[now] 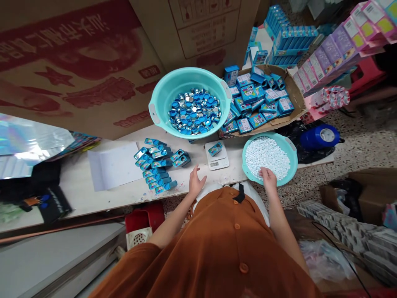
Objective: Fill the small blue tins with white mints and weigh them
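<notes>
My left hand (196, 183) is open at the table's front edge, thumb and fingers apart, with nothing in it. Just beyond it is a white digital scale (214, 164), on which a small blue tin (215, 149) lies. My right hand (268, 179) reaches over the near rim of a turquoise basin (294, 159) of small white pellets (267, 155). Its fingers are pinched together at the pellets; what is between them is too small to make out. Left of the scale, several blue tins (158, 165) stand grouped, some with round openings on top.
A larger turquoise basin (159, 89) holds blue and silver caps (195, 109). To its right is a cardboard tray (297, 97) of blue tins. A big carton (93, 74) rises behind the table. White paper (113, 165) lies left; a blue roll (319, 136) sits at the right end.
</notes>
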`<state>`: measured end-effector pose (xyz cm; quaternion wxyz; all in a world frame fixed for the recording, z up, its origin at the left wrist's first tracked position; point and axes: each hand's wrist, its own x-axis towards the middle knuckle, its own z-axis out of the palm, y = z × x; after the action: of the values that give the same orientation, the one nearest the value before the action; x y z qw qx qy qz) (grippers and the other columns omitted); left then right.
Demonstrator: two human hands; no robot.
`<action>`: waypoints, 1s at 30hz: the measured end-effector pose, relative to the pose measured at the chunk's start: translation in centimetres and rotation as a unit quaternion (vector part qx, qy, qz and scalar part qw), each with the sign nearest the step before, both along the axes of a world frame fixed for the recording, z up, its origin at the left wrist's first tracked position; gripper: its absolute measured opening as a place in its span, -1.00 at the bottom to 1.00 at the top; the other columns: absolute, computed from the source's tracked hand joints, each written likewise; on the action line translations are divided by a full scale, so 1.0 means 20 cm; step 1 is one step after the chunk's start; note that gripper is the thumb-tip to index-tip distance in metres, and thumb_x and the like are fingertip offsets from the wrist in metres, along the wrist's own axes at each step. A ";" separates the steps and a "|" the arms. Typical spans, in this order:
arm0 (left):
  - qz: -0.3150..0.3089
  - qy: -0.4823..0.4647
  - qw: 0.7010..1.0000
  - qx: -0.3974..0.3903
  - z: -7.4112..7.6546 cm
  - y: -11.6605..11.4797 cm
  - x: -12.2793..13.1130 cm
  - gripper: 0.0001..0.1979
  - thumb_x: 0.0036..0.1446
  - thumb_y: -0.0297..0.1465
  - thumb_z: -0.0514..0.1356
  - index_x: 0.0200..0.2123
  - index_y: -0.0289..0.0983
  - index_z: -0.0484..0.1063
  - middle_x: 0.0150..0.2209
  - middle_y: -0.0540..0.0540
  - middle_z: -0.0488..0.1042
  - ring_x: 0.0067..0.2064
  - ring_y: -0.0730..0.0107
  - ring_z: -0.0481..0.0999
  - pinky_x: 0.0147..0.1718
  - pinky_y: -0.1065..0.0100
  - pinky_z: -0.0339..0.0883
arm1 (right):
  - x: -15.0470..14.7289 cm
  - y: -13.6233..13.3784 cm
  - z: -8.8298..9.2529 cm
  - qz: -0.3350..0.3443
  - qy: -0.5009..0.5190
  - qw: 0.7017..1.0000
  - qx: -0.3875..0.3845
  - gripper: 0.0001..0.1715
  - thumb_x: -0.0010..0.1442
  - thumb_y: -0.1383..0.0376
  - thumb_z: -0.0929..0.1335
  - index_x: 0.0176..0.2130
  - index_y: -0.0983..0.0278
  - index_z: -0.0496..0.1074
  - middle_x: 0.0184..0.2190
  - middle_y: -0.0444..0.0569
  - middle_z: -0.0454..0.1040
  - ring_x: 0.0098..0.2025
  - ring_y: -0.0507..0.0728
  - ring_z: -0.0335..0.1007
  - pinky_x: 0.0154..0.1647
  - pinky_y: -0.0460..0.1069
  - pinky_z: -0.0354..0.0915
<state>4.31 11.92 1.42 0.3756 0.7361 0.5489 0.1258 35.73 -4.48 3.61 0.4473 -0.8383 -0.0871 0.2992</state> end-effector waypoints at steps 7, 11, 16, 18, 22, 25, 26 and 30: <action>0.006 0.009 1.000 -0.026 -0.02 -0.03 -0.04 -0.34 0.04 -0.37 0.20 0.21 -0.22 0.06 0.00 -0.20 0.38 0.12 0.08 0.30 0.11 0.03 0.16 | -0.01 0.00 -0.01 0.013 0.000 1.000 0.002 -0.49 0.01 -0.08 0.29 -0.31 0.27 0.49 -0.41 -0.04 0.53 -0.38 0.10 0.42 -0.25 -0.02 0.29; -0.011 0.013 1.000 -0.022 -0.05 -0.05 -0.05 -0.41 0.03 -0.36 0.21 0.16 -0.23 0.15 -0.01 -0.20 0.38 0.12 0.07 0.29 0.12 0.02 0.16 | -0.02 -0.01 -0.02 0.023 -0.010 1.000 -0.006 -0.50 0.02 -0.07 0.29 -0.31 0.27 0.49 -0.40 -0.03 0.53 -0.37 0.10 0.43 -0.23 -0.01 0.29; -0.009 0.003 1.000 0.026 -0.03 0.02 0.04 -0.43 0.06 -0.32 0.21 0.13 -0.26 0.17 0.01 -0.24 0.37 0.11 0.06 0.30 0.12 0.04 0.17 | -0.01 -0.02 -0.02 0.027 -0.020 0.999 -0.013 -0.50 0.02 -0.08 0.28 -0.31 0.26 0.48 -0.40 -0.03 0.54 -0.36 0.12 0.43 -0.22 -0.01 0.28; -0.008 -0.009 0.999 0.050 -0.01 0.10 0.13 -0.39 0.05 -0.30 0.23 0.16 -0.27 0.12 0.05 -0.25 0.34 0.13 0.05 0.29 0.13 0.05 0.15 | 0.01 -0.02 -0.02 0.028 -0.022 0.999 -0.013 -0.51 0.02 -0.08 0.28 -0.33 0.26 0.48 -0.40 -0.03 0.54 -0.37 0.11 0.43 -0.21 -0.01 0.28; 0.026 -0.035 0.997 0.066 -0.01 0.28 0.37 -0.24 -0.05 -0.31 0.33 0.17 -0.34 0.07 0.14 -0.33 0.26 0.19 0.00 0.21 0.16 0.07 0.10 | 0.04 -0.02 0.01 0.027 -0.026 0.999 -0.005 -0.50 0.01 -0.09 0.29 -0.32 0.26 0.48 -0.40 -0.02 0.54 -0.36 0.11 0.43 -0.22 -0.01 0.29; 0.079 -0.049 0.996 0.004 -0.06 0.38 0.52 -0.37 -0.09 -0.37 0.34 0.05 -0.37 0.20 0.02 -0.30 0.37 0.07 0.04 0.35 0.04 0.09 0.22 | 0.07 -0.05 0.03 0.030 -0.028 0.999 -0.001 -0.50 0.02 -0.09 0.29 -0.32 0.26 0.49 -0.40 -0.03 0.55 -0.36 0.12 0.43 -0.23 -0.01 0.29; 0.089 -0.051 0.994 -0.021 -0.06 0.39 0.55 -0.45 -0.09 -0.38 0.33 -0.02 -0.35 0.26 -0.07 -0.25 0.43 -0.02 0.08 0.41 -0.03 0.11 0.27 | 0.08 -0.06 0.04 0.030 -0.027 0.999 0.001 -0.50 0.02 -0.09 0.29 -0.32 0.26 0.49 -0.40 -0.02 0.55 -0.36 0.12 0.44 -0.23 -0.01 0.29; 0.084 -0.092 0.992 0.012 0.04 0.33 0.64 -0.66 -0.11 -0.44 0.32 -0.22 -0.29 0.36 -0.28 -0.11 0.46 -0.21 0.20 0.46 -0.17 0.21 0.33 | 0.17 -0.13 0.01 0.021 -0.015 1.000 0.009 -0.46 0.03 -0.10 0.28 -0.28 0.27 0.50 -0.38 0.00 0.56 -0.35 0.14 0.45 -0.22 0.01 0.30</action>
<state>17.16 18.59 2.15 0.4033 0.6770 0.5707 0.2308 39.11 -7.14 3.91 0.4472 -0.8365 -0.1143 0.2954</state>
